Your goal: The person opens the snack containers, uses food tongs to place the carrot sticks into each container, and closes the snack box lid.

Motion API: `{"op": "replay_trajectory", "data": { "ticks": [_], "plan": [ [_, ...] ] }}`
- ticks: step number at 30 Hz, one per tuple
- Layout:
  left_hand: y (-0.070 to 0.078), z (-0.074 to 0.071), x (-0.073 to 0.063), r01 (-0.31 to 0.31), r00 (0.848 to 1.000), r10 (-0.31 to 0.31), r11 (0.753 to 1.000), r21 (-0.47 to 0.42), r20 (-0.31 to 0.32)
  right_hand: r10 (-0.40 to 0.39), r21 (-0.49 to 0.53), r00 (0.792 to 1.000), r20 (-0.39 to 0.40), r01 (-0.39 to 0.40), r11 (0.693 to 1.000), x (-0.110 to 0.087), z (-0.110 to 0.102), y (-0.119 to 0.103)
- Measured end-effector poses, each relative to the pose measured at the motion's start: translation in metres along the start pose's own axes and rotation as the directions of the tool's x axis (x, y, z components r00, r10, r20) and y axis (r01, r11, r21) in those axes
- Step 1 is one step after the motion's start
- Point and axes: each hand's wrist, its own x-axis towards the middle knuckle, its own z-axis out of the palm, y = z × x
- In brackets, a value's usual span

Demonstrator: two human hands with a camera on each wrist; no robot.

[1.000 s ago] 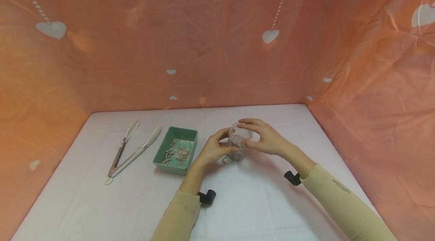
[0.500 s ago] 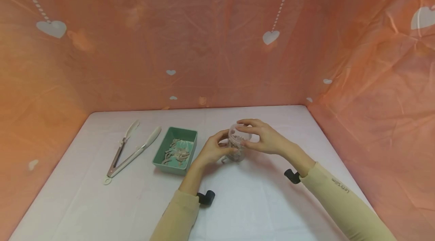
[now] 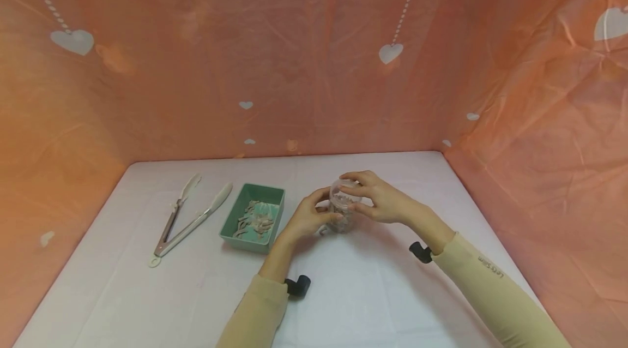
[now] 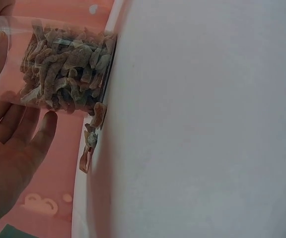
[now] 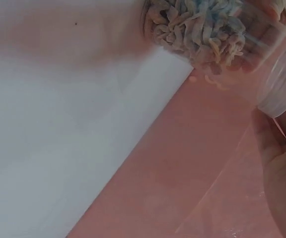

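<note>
A clear plastic jar (image 3: 340, 221), partly filled with greyish-brown dried strips (image 4: 66, 69), stands upright on the white table. My left hand (image 3: 308, 217) grips the jar's side, fingers behind it and thumb in front. At the top, my right hand (image 3: 385, 201) holds the clear screw lid (image 5: 280, 82) by its edge. The lid sits on the jar's mouth; how tightly cannot be told. A few loose strips (image 4: 92, 139) lie against the jar's base, on the left hand's side.
A green rectangular tray (image 3: 230, 238) with more strips and crumbs stands left of the jar. Farther left, metal tongs (image 3: 193, 225) with pale tips lie spread on the white table (image 3: 343, 304). Pink-orange cloth (image 3: 314, 91) with hearts rises behind and at the sides.
My right hand shifts very slightly to the left on the lid, its fingers turning a little around the rim. The left hand and jar stay in place.
</note>
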Motion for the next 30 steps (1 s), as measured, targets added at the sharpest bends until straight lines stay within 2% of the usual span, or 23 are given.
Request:
{"op": "replay_trajectory", "data": {
  "ticks": [4,9,14,20,24,30],
  "plan": [
    [0.0,0.0,-0.001,0.013,1.0,-0.013,1.0,0.005,0.0,0.021,0.015,1.0,-0.016,-0.02,1.0,-0.001,0.002,-0.001],
    [0.0,0.0,0.0,0.024,1.0,-0.024,1.0,0.004,0.01,0.101,0.024,0.989,-0.109,-0.099,0.995,-0.002,0.011,0.0],
    [-0.001,-0.003,0.0,0.003,1.0,-0.004,1.0,0.022,0.022,0.137,0.08,0.972,-0.19,-0.123,0.989,-0.004,0.019,0.001],
    [-0.004,-0.008,-0.001,-0.013,0.999,0.012,0.998,0.064,0.029,0.161,0.178,0.972,-0.169,-0.131,0.975,-0.009,0.024,0.004],
    [-0.002,-0.008,-0.002,-0.022,0.999,0.021,0.998,0.055,0.027,0.186,0.241,0.968,-0.167,-0.143,0.96,-0.011,0.024,0.005],
    [0.0,-0.007,-0.001,-0.021,1.0,0.021,0.999,0.049,0.015,0.254,0.307,0.94,-0.229,-0.177,0.935,-0.009,0.029,0.006]
  ]
}}
